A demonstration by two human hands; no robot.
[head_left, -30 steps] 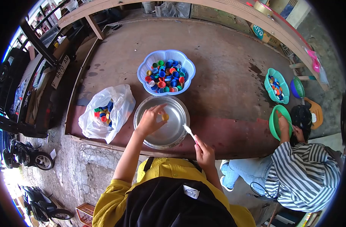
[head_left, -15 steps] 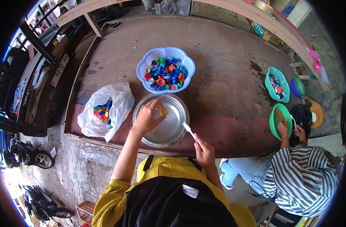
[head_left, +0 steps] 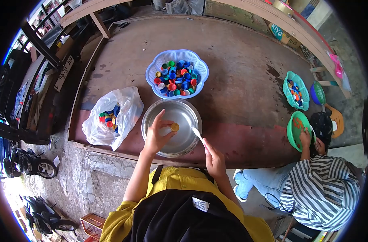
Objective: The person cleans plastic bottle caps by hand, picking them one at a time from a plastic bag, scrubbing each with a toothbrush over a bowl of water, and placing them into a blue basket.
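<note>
Sleeves (head_left: 121, 213) of yellow cloth lead forward to two bare hands at the table's near edge. On the right, the right hand (head_left: 215, 160) grips a brush (head_left: 198, 134) by its handle, fingers wrapped, with the white head tilted over the basin's rim. To its left, the left hand (head_left: 157, 135) grasps one yellow cap (head_left: 174, 127) between thumb and fingertips, raised above the metal basin (head_left: 186, 116). Brush and cap are apart, with a gap between them.

The step in hand appears to be handling a single cap over the basin, with the brush at the ready. Bringing the two together would call for a steady pinch on the cap, its face turned toward the bristles, and a short inward swing of the right wrist. The pinch is small, so the cap could slip into the basin; whether that holds water is hard to tell.

Just left of the basin lies a plastic bag (head_left: 129, 103) with mixed caps inside. Beyond the basin, close to its far rim, stands a blue basket (head_left: 201, 64) full of caps. Off to the right, a co-worker (head_left: 325, 193) in stripes works at a green bowl (head_left: 291, 131), with a teal basket (head_left: 288, 93) of caps behind it.
</note>
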